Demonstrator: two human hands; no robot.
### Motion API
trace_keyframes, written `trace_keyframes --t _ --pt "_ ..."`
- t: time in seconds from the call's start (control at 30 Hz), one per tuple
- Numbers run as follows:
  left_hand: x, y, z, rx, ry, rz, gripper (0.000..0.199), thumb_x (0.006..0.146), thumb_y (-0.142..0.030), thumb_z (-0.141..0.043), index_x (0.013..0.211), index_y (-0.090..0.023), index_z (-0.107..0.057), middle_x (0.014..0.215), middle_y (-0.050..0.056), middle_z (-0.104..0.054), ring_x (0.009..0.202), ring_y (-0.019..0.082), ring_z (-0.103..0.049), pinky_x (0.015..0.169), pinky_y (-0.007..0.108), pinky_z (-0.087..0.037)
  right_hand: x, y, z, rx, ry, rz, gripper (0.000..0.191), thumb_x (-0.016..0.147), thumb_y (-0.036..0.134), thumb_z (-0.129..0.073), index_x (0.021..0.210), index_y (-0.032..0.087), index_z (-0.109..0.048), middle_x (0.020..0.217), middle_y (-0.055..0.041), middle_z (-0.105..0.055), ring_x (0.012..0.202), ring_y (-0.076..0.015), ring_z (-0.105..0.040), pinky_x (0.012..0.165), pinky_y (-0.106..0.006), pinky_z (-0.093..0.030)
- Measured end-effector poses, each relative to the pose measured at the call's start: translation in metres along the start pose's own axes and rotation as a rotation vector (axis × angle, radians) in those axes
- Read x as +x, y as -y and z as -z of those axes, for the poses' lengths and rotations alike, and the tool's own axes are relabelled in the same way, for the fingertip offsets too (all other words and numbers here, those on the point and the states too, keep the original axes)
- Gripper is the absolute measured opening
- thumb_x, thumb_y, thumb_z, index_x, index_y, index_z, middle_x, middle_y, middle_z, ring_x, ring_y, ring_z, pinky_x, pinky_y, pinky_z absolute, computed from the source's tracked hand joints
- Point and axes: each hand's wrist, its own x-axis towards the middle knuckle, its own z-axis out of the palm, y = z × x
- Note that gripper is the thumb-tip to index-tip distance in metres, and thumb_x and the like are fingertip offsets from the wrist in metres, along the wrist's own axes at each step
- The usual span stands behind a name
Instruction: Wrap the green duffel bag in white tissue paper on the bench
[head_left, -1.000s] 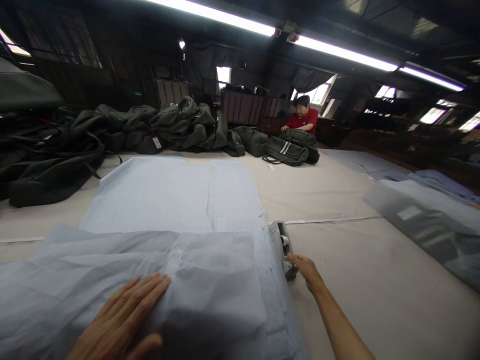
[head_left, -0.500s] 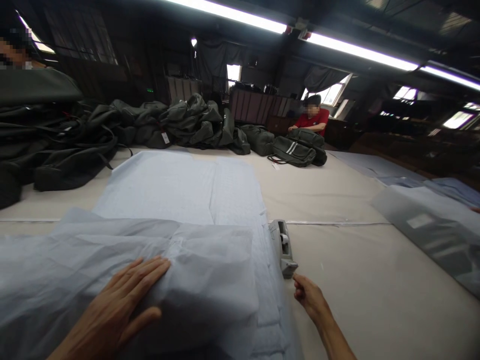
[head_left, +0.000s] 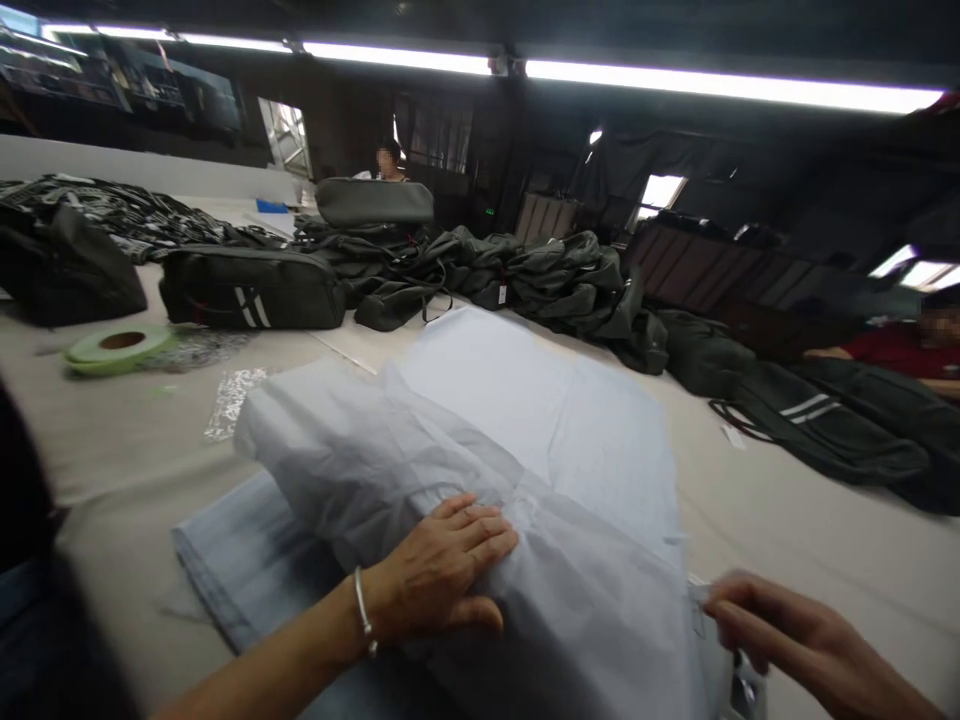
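My left hand (head_left: pixel 457 565) lies flat, fingers stretched, on a bulky bundle wrapped in a translucent plastic bag (head_left: pixel 600 580). A silver bangle (head_left: pixel 364 610) circles that wrist. Under and behind the bundle is a stack of pale bluish plastic bags (head_left: pixel 487 360). At the bundle's right end my right hand (head_left: pixel 787 630) is closed in a pinch, blurred by motion; whatever its fingertips hold is too small to make out. Just below these fingers a grey tape dispenser (head_left: pixel 742 685) stands beside the stack, partly hidden by the hand.
Dark green bags (head_left: pixel 255 290) line the table's far side, heaped in the middle. A roll of light green tape (head_left: pixel 120 345) and a printed white sheet (head_left: pixel 234 400) lie left. One person (head_left: pixel 390 160) is at the back, another in a red top (head_left: pixel 889 350) at right.
My view has swung left. My right hand has moved from the dispenser's near end up over it, towards the bundle's right end. The left hand stays flat on the bundle.
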Motion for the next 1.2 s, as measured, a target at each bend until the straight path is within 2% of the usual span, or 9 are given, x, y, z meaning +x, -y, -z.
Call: trace_keyframes --t 0.07,0.13,0.2,0.33,0.5,0.73,0.87,1.03,1.2 --pt "-0.001 -0.001 0.0 -0.026 -0.009 0.006 0.067 0.089 -0.062 -0.052 0.137 -0.017 -0.043 0.132 0.011 -0.057 0.125 0.026 -0.051 0.114 0.045 -0.027 0.033 0.073 -0.01 0.049 0.373 0.074 0.033 0.077 0.053 -0.063 0.075 0.021 -0.07 0.068 -0.0029 -0.066 0.063 -0.0161 -0.057 0.057 -0.025 -0.047" --pt "-0.002 -0.001 0.001 -0.049 -0.004 0.011 0.066 0.089 -0.062 -0.052 0.137 -0.017 -0.043 0.133 0.01 -0.057 0.125 0.026 -0.051 0.114 0.045 -0.026 0.066 0.124 -0.03 0.019 0.595 0.111 0.024 0.077 0.043 -0.065 0.073 0.019 -0.068 0.067 0.0001 -0.065 0.063 -0.0123 -0.054 0.057 -0.022 -0.042" --pt "-0.002 0.0 0.001 -0.064 0.008 0.012 0.066 0.09 -0.062 -0.051 0.138 -0.017 -0.042 0.134 0.009 -0.056 0.126 0.026 -0.05 0.115 0.044 -0.025 0.097 0.148 -0.054 -0.085 0.732 0.132 0.02 0.074 0.037 -0.066 0.072 0.018 -0.068 0.063 0.0022 -0.064 0.057 -0.0095 -0.049 0.053 -0.02 -0.036" --pt "-0.003 0.001 0.0 -0.089 0.01 0.015 0.064 0.092 -0.061 -0.047 0.136 -0.016 -0.042 0.135 0.009 -0.055 0.126 0.026 -0.049 0.115 0.043 -0.023 0.146 0.152 -0.092 -0.404 0.861 0.11 0.016 0.067 0.034 -0.066 0.07 0.018 -0.07 0.057 0.0025 -0.063 0.053 -0.0097 -0.051 0.048 -0.02 -0.034" --pt "-0.002 0.001 -0.001 -0.108 0.002 0.024 0.063 0.093 -0.061 -0.046 0.134 -0.015 -0.043 0.132 0.009 -0.057 0.124 0.026 -0.049 0.115 0.043 -0.022 0.161 0.167 -0.111 -0.686 0.856 0.164 0.013 0.061 0.03 -0.071 0.056 0.02 -0.067 0.049 0.0027 -0.061 0.048 -0.0134 -0.057 0.048 -0.023 -0.04" --pt "0.0 0.003 -0.003 -0.099 0.021 0.027 0.063 0.092 -0.061 -0.046 0.134 -0.014 -0.043 0.131 0.009 -0.057 0.123 0.025 -0.049 0.115 0.041 -0.021 0.149 0.19 -0.124 -0.985 0.567 0.372 0.04 0.048 0.025 -0.086 0.037 0.022 -0.048 0.043 0.0031 -0.048 0.061 -0.0236 -0.062 0.066 -0.037 -0.045" --pt "0.002 0.004 -0.003 -0.084 0.043 0.033 0.062 0.093 -0.062 -0.045 0.134 -0.015 -0.043 0.131 0.009 -0.056 0.123 0.025 -0.05 0.114 0.042 -0.021 0.148 0.173 -0.114 -0.967 0.496 0.399 0.025 0.053 0.035 -0.086 0.058 0.023 -0.064 0.061 -0.0003 -0.062 0.066 -0.0237 -0.063 0.067 -0.036 -0.046" --pt "0.001 0.002 -0.005 -0.067 0.052 0.045 0.064 0.091 -0.065 -0.046 0.132 -0.016 -0.043 0.131 0.009 -0.056 0.12 0.026 -0.051 0.114 0.043 -0.021 0.168 0.133 -0.104 -0.74 0.503 0.251 0.076 0.039 0.06 -0.086 0.101 0.021 -0.065 0.102 -0.009 -0.067 0.093 -0.0321 -0.062 0.078 -0.042 -0.048" --pt "-0.001 0.002 -0.01 -0.058 0.026 0.029 0.064 0.091 -0.064 -0.047 0.135 -0.017 -0.041 0.131 0.009 -0.056 0.123 0.026 -0.049 0.115 0.043 -0.018 0.192 0.1 -0.087 -0.536 0.514 0.124 0.091 0.046 0.057 -0.085 0.124 0.021 -0.058 0.125 -0.0125 -0.061 0.107 -0.0306 -0.06 0.089 -0.039 -0.048"
